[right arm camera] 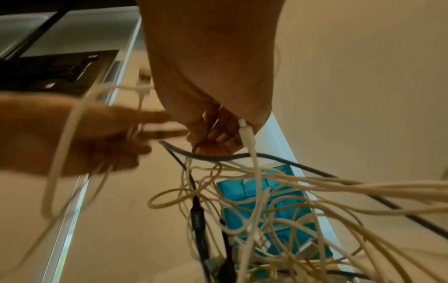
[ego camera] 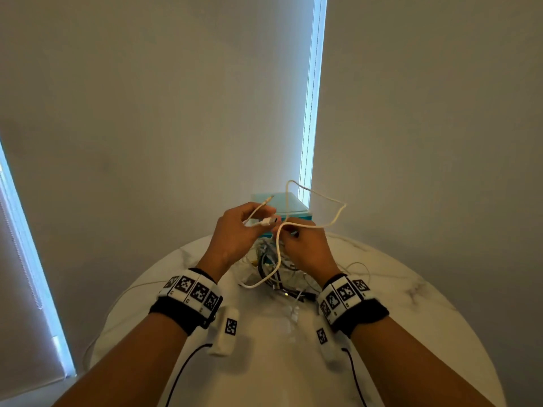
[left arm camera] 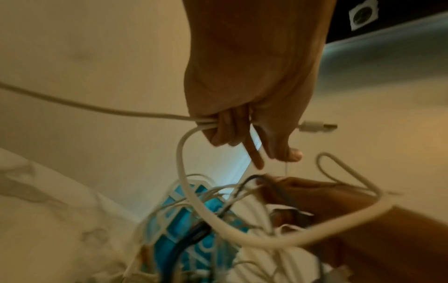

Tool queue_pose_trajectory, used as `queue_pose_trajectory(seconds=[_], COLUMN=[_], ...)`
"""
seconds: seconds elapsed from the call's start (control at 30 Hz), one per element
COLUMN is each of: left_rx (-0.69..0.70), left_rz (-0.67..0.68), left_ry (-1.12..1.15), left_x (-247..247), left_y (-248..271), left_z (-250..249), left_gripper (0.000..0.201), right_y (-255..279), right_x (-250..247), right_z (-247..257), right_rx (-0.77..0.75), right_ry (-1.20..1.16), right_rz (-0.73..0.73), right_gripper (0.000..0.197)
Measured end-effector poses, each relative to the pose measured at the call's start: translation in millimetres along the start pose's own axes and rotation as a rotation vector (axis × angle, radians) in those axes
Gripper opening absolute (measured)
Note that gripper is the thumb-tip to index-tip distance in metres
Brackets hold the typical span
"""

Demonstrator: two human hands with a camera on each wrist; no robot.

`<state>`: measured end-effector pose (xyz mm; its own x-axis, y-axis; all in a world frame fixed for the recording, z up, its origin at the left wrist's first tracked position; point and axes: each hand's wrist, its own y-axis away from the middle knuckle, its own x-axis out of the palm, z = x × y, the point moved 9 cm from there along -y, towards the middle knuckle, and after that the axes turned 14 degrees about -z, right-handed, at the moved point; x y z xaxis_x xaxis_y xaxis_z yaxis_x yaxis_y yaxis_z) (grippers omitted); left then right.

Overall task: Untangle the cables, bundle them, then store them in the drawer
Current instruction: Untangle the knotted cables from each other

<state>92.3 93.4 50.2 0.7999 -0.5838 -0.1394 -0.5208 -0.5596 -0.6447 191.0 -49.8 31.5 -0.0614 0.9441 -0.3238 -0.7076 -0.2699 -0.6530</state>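
A: What was held by the left hand (ego camera: 235,233)?

B: A thick white cable (ego camera: 311,198) was gripped there. In the left wrist view two strands of it were seen clamped under the curled fingers (left arm camera: 225,132), with the forefinger stretched out and a plug (left arm camera: 317,126) seen sticking out past the thumb.

A: And the right hand (ego camera: 305,248)?

B: It was closed as well. Thin strands from the tangle of cables (ego camera: 276,268) were seen pinched between its curled fingers (right arm camera: 218,134) in the right wrist view, and a white connector end (right arm camera: 243,124) was tucked against the palm.

A: Where was the white cable found?

B: It was raised above the table (ego camera: 411,289), between the two hands. One loop was thrown up and to the right, and a lower length was draped down into the tangle near the wrists.

A: Where was the tangle placed?

B: On the round marble table, under and between the hands, just in front of a teal drawer box (ego camera: 291,205) set at the far edge. White cords were mixed with a few black ones (right arm camera: 198,226). Whether any drawer was pulled out could not be told.

A: What else was seen?

B: Patterned bands (ego camera: 191,292) were worn on both wrists, and window blinds (ego camera: 176,98) were hung behind the table.
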Motion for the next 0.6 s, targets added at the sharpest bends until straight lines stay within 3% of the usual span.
queue_pose_trajectory(seconds=[0.13,0.23,0.43,0.6], left_rx=[-0.142,-0.209,-0.171,-0.136], left_rz=[0.221,0.293,0.299,0.176], left_ry=[-0.202,-0.240,-0.391,-0.538], left_x=[12.1,17.8,12.2,-3.4], left_y=[4.1,7.3,-0.3,-6.9], left_z=[49.5,60.7,61.1,70.1], left_gripper=[0.032,0.024,0.016,0.038], right_y=[-4.0,0.8,10.2,10.6], right_x=[-2.8,-3.5,-14.6,-12.2], right_z=[-4.4,-20.6,-33.7,-32.7], right_rx=[0.046,0.242,0.391,0.382], right_ry=[-0.035,-0.186,-0.302,-0.160], right_rz=[0.067,0.040,-0.121,0.049], right_gripper=[0.014,0.015,0.018,0.020])
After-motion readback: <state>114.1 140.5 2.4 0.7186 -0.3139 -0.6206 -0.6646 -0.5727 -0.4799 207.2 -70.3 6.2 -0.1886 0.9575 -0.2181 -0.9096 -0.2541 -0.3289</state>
